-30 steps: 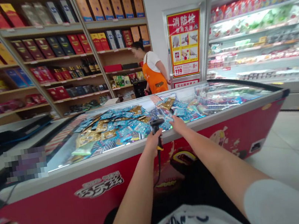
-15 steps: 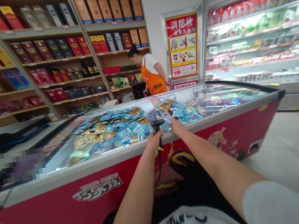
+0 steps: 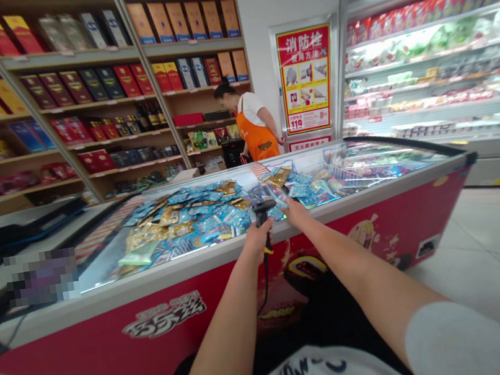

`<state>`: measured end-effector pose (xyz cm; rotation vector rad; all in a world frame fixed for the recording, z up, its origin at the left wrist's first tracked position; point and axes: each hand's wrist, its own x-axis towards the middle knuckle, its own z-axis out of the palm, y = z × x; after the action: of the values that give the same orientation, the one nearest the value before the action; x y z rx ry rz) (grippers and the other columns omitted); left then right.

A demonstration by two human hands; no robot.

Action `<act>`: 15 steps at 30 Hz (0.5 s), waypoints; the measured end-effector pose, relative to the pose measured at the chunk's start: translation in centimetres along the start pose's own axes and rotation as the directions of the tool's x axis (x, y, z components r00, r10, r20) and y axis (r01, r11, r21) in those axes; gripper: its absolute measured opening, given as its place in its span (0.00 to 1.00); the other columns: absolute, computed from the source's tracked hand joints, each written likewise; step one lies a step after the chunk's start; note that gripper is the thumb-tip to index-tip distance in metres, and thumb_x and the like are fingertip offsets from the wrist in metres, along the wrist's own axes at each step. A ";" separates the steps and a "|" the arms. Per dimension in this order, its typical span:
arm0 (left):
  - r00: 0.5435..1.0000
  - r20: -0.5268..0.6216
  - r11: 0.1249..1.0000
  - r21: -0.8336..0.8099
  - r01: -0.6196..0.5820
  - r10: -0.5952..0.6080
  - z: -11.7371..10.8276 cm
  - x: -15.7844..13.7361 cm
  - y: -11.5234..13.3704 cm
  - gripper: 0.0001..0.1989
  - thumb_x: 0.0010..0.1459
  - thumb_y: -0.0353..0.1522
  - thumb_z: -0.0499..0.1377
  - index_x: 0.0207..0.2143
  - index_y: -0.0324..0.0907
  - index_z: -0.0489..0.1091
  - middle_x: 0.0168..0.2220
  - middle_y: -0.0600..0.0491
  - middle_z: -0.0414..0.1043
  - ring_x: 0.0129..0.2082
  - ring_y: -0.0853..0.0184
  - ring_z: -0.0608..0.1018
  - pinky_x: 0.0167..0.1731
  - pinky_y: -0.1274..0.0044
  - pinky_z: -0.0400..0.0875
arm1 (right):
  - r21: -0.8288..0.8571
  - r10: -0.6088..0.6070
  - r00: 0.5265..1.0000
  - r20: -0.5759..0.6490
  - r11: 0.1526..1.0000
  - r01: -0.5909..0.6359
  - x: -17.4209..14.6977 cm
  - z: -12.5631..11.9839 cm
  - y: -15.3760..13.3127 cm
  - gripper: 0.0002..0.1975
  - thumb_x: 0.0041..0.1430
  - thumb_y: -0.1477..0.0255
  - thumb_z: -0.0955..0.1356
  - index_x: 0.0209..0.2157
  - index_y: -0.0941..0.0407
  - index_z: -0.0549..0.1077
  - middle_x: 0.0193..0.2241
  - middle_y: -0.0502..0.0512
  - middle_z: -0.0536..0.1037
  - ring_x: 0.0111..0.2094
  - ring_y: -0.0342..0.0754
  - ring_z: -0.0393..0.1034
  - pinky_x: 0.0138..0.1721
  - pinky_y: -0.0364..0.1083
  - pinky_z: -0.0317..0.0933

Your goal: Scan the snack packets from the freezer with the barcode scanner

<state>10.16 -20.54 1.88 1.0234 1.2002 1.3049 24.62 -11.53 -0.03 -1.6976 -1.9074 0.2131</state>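
Note:
My left hand [image 3: 258,237] is wrapped round the grip of a black and yellow barcode scanner [image 3: 263,209], held upright at the front edge of a chest freezer. The scanner's cord hangs down in front of the freezer's red side. My right hand [image 3: 295,212] reaches over the front rim, just right of the scanner, with its fingers closed. What they hold, if anything, is too small to make out. Blue packets [image 3: 300,189] lie beside its fingers. A larger heap of blue and gold packets [image 3: 209,209] spreads over the freezer's glass top to the left.
The chest freezer [image 3: 364,195] stretches across in front of me. A counter [image 3: 26,230] stands at the left. Beyond the freezer, a person in an orange apron [image 3: 256,133] stands by shelves of boxes [image 3: 96,85]. At the right is a lit refrigerated display [image 3: 429,66].
The view has tilted up very slightly. Both hands, the barcode scanner and the packets stay almost as they were.

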 end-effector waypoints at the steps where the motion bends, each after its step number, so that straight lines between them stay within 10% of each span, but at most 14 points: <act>1: 1.000 0.004 1.000 0.001 0.003 -0.003 0.0 0.0 0.0 0.17 0.43 0.41 0.65 0.27 0.39 0.64 0.15 0.59 0.59 0.13 0.76 0.62 0.15 0.81 0.57 | 0.005 -0.003 1.000 -0.006 1.000 0.003 0.0 0.0 0.0 0.18 0.61 0.69 0.62 0.52 0.57 0.63 0.47 0.60 0.73 0.50 0.52 0.66 0.47 0.44 0.56; 15: 0.998 0.046 0.998 -0.053 0.036 -0.034 -0.7 0.1 -0.2 0.18 0.43 0.42 0.65 0.26 0.40 0.62 0.14 0.59 0.59 0.13 0.75 0.63 0.14 0.82 0.59 | 0.007 -0.001 1.000 -0.009 1.000 0.001 0.3 0.3 0.1 0.18 0.60 0.68 0.62 0.52 0.57 0.64 0.46 0.60 0.74 0.49 0.52 0.67 0.47 0.44 0.56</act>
<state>9.53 -20.48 1.58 0.9840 1.1386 1.2739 24.58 -11.19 -0.22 -1.6904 -1.8984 0.2117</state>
